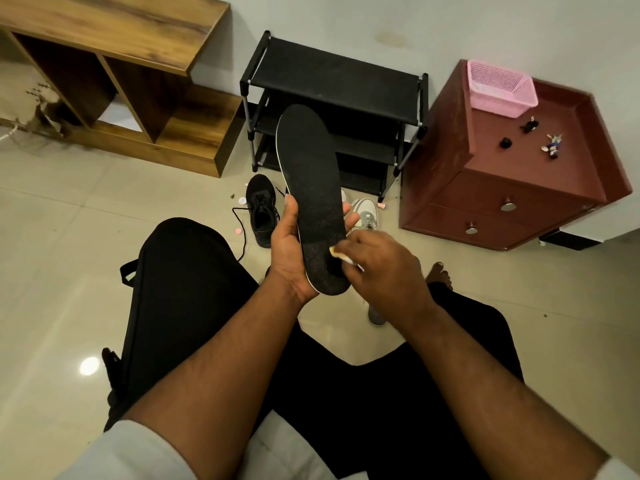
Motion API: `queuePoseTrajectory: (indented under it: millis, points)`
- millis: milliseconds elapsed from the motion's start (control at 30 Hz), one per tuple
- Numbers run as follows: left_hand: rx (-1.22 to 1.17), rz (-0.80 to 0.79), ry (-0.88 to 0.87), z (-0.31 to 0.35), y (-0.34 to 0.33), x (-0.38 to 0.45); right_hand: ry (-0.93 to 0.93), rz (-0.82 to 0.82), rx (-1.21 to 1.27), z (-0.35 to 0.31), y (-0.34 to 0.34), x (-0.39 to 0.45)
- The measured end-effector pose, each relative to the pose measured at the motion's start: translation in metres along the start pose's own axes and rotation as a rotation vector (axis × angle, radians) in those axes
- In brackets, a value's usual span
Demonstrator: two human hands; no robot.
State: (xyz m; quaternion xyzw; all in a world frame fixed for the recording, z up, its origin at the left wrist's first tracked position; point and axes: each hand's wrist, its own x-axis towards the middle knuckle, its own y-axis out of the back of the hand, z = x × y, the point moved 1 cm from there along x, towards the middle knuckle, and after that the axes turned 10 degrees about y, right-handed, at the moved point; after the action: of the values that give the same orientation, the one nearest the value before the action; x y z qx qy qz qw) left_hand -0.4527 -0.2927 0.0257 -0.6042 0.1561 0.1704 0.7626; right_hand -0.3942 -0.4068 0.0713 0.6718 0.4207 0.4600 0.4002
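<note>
My left hand (289,251) grips a long black shoe insole (308,178) by its lower half, thumb on its left edge and fingertips showing past the right edge. The insole stands nearly upright in front of me, toe end up, with a thin white rim. My right hand (382,263) pinches a small pale yellow-white pad (341,255) and presses it against the heel part of the insole. Most of the pad is hidden under my fingers.
A black sneaker (261,211) with loose laces lies on the tiled floor, a white-grey shoe (367,213) beside it. Behind stand a black shoe rack (332,81), a wooden shelf unit (114,74) and a maroon drawer cabinet (512,188) with a pink basket (498,88).
</note>
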Motion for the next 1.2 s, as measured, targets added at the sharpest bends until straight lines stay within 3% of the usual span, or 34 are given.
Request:
queuePoseTrajectory:
  millis: [167, 333, 500, 767, 1033, 1200]
  points:
    - [-0.048, 0.03, -0.051, 0.002, 0.0, 0.006, -0.013, 0.033, 0.085, -0.013, -0.007, -0.036]
    - [0.023, -0.016, 0.039, -0.007, -0.007, 0.002, -0.013, 0.046, 0.017, 0.007, 0.0, -0.005]
    - [-0.002, -0.032, 0.007, -0.007, -0.007, -0.002, -0.001, 0.043, 0.054, 0.015, -0.004, 0.025]
    - [-0.094, 0.039, -0.042, 0.006, 0.0, 0.007, 0.003, 0.049, 0.155, -0.025, -0.014, -0.031]
    - [-0.049, 0.004, 0.034, -0.005, -0.002, 0.0, 0.005, 0.063, 0.075, -0.005, -0.009, 0.028]
    - [-0.063, 0.027, 0.004, 0.005, 0.002, 0.003, 0.078, 0.016, 0.108, -0.015, -0.01, 0.012]
